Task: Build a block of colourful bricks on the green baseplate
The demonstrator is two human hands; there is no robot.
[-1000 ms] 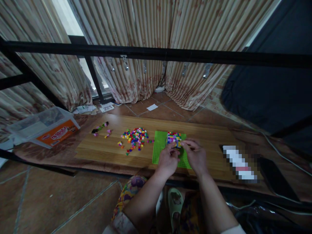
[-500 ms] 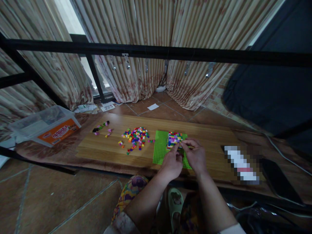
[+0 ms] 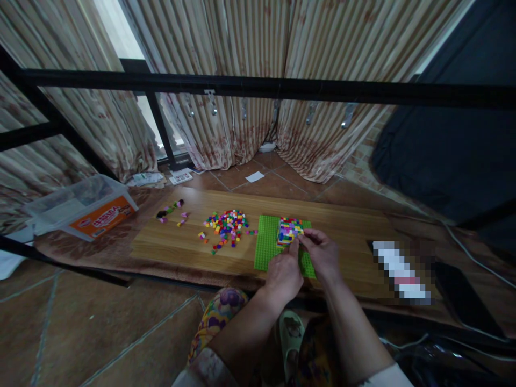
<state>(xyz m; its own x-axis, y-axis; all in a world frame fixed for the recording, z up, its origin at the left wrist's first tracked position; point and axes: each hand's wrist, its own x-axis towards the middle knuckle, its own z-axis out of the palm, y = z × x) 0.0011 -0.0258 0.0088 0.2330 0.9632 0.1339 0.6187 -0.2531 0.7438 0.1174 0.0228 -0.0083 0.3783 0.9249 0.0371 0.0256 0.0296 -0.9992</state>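
Note:
A many-coloured block of stacked toy bricks (image 3: 289,230) stands on a green studded baseplate (image 3: 265,247). My left hand (image 3: 285,271) is at the block's near side, its index finger stretched to the near right corner and the other fingers curled. My right hand (image 3: 321,251) reaches in from the right, thumb and fingertips closed together at that same corner. Whatever lies between the fingertips is too small and covered to make out. Left of the baseplate lies a heap of small loose bricks (image 3: 229,221), with a few stray pieces around it.
A wooden board (image 3: 169,250) bears all this. Joined dark, green and pink bricks (image 3: 171,208) lie at its far left. A clear plastic box (image 3: 94,207) with an orange label stands beyond. At right are a blurred-out item (image 3: 401,271) and a dark flat object (image 3: 463,295).
My left index finger has straightened against the block's corner, and the fingertips of both hands have shifted slightly. The view has moved a little; the loose bricks lie as before.

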